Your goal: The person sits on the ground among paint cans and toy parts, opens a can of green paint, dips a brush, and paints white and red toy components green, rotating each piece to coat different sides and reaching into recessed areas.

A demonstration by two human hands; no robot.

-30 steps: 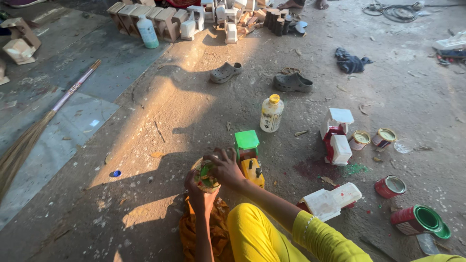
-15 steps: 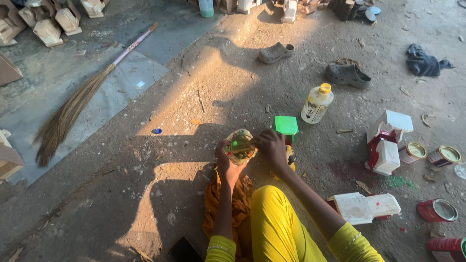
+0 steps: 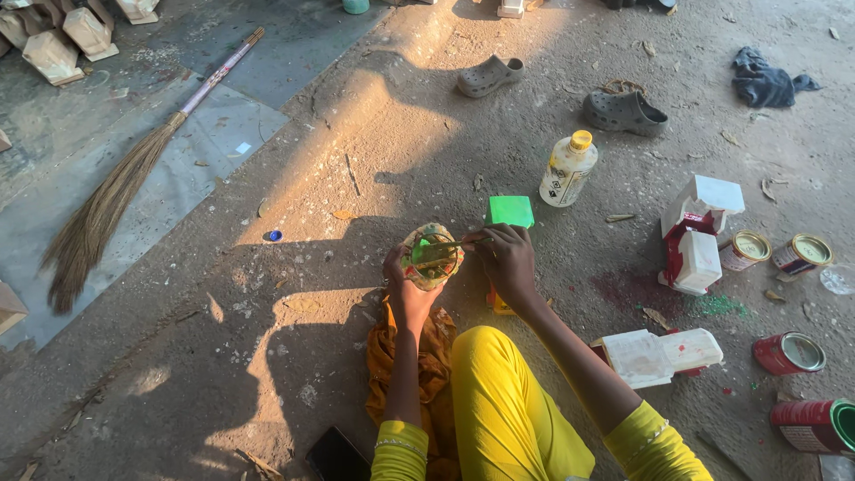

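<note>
My left hand (image 3: 407, 287) holds a small open tin of green paint (image 3: 431, 256) just above the dusty floor. My right hand (image 3: 508, 263) grips a thin brush or stick (image 3: 451, 244) whose tip lies inside the tin. Right behind the brush hand stands a small box-shaped object with a green top (image 3: 510, 212) and a yellow lower part. My yellow-clad knee (image 3: 494, 392) and an orange cloth (image 3: 434, 352) lie beneath my arms.
A plastic bottle with a yellow cap (image 3: 567, 168) stands beyond the green object. Red-and-white painted pieces (image 3: 699, 236), a white piece (image 3: 657, 354) and several paint tins (image 3: 788, 351) sit at right. Two grey clogs (image 3: 625, 110), a broom (image 3: 134, 176) at left and a dark phone (image 3: 338, 454).
The view has shifted, so everything sits further right and lower in frame. My hands stay together at the tin, the right one now holding the brush across its opening.
</note>
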